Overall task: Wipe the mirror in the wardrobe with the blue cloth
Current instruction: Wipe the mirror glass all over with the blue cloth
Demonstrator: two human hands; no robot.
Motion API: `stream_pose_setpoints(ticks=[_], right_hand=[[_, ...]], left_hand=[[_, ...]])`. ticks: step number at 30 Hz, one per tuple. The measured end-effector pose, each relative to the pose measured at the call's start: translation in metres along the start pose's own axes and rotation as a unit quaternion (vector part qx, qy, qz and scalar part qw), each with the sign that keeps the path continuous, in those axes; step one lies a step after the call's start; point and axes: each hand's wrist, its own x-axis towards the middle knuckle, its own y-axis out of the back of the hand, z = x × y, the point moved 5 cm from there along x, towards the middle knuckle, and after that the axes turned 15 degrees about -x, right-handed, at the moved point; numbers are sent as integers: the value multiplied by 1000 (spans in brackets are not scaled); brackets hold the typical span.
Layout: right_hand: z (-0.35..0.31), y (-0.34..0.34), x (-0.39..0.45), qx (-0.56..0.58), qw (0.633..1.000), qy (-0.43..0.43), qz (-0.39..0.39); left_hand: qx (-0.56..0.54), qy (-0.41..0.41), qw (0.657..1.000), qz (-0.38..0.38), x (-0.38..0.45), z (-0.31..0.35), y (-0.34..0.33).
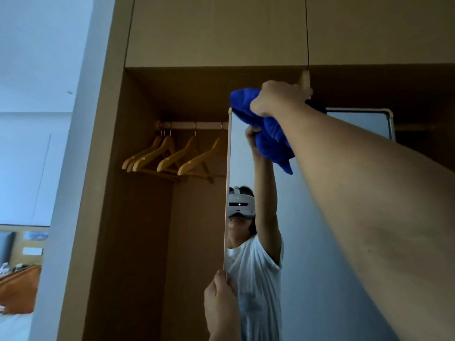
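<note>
A tall mirror (317, 230) with a thin pale frame stands out from the open wooden wardrobe (138, 217). My right hand (277, 99) reaches up to the mirror's top left corner and grips a bunched blue cloth (267, 134) against the glass. The cloth hangs down below my hand and covers the top edge. Low in the view, my left hand (220, 306) holds the mirror's left edge between thumb and fingers. The glass reflects a person in a white shirt with a headset, arm raised.
Several wooden hangers (170, 156) hang on a rail (194, 125) in the left wardrobe bay, beside the mirror's edge. Closed upper cabinet doors (216, 30) sit above. A white wall (37, 119) and part of a room lie to the left.
</note>
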Motion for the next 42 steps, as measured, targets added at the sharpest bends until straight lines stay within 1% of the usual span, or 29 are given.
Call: stream_pose_setpoints(ticks=[4,7,9,11,13,15,18,21,26,29,32,34,37,39,42], right_hand=[[34,-4,6,8,999,-37,-28],[68,-12,5,15,997,-64,-36],[87,-21,-1,40,996,-75,-11],[98,-34,-12,66,994,-81,37],[101,-49,-27,78,989,-91,88],[97,-63,-42,68,986,-95,122],[91,-74,-55,55,985,-65,150],[108,-79,-55,72,984,-65,150],[173,-107,-64,100,972,-184,107],[194,-131,-84,91,970,-207,90],[183,-152,-108,98,972,-194,93],[163,-162,-128,102,976,-166,99],[124,-173,-160,97,985,-91,107],[101,-181,-185,87,986,-27,136],[78,-198,-221,80,978,55,186]], left_hand=[[2,9,1000,5,-1,-2,2],[29,4,999,13,1,-5,4],[42,-2,999,21,-1,-4,2],[49,-8,998,25,-2,-4,0],[56,-32,997,32,-4,1,-1],[62,-55,996,39,-6,6,-3],[72,-58,994,54,-7,3,-2],[84,-65,992,63,-7,1,0],[77,-45,994,66,-2,-7,0],[71,-38,995,66,-3,-8,1],[79,-48,993,69,-8,-1,-1],[84,-60,992,75,-12,3,-3],[101,-60,989,89,-17,6,-3],[107,-65,988,87,-15,6,-5],[101,-77,989,78,-11,5,-7]])
